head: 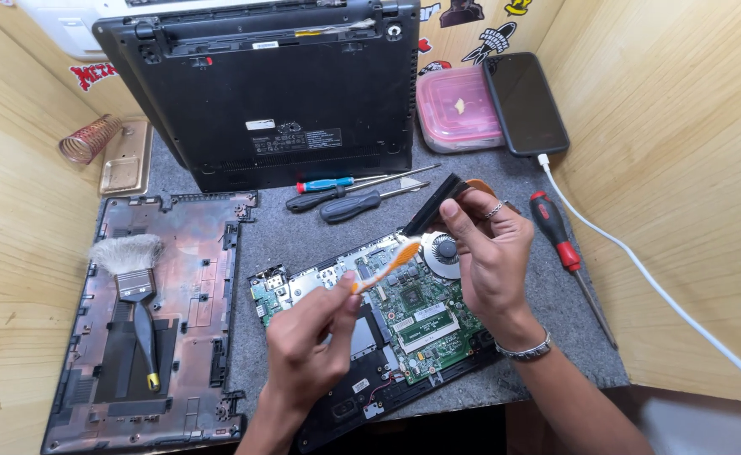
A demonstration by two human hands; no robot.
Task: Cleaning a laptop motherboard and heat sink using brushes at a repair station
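The left hand [307, 337] reaches in from the near edge, fingers closed around an orange toothbrush [390, 263] angled toward the fan [444, 253]. The right hand [488, 253] arches over the green circuit board [404, 307], fingertips pinched on its far-right corner by the fan.

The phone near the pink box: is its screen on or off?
Off, as far as the view shows. The phone leans on the pink box with a fully dark screen, though a white cable is plugged into it.

Screwdrivers [349, 195] and upright laptop base [273, 84] block beyond the motherboard [404, 307].
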